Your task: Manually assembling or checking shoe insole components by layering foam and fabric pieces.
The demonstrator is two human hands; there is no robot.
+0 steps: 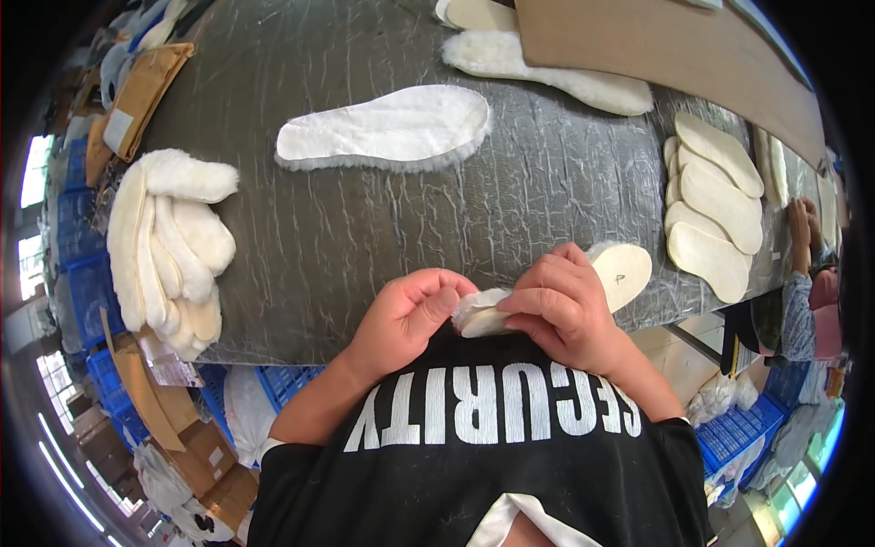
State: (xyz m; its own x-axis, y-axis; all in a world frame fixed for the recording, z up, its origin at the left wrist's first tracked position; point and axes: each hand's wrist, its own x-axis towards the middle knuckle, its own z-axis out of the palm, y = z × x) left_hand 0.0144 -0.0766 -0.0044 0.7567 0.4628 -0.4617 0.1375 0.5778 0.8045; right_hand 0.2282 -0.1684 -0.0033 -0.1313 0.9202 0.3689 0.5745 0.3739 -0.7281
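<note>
Held fleece insole (481,319) at lower centre of the frame, near table edge. Pinched its left end between thumb and forefinger of left hand (403,319); gripped it just beside with right hand (567,303). Saw rounded sole end (626,276) jutting past right knuckles. Had white insole (383,128) flat at upper centre, overlapping cream insoles (720,205) at right, heaped fluffy insoles (187,251) at left.

The bench (410,228) is dark grey, veined with paler creases. The held insole (483,315) is white and cream; the insole stack (720,202) on the right is cream. The shirt (383,492) is black with white lettering, the crate (740,430) blue, the cardboard (665,55) brown.
</note>
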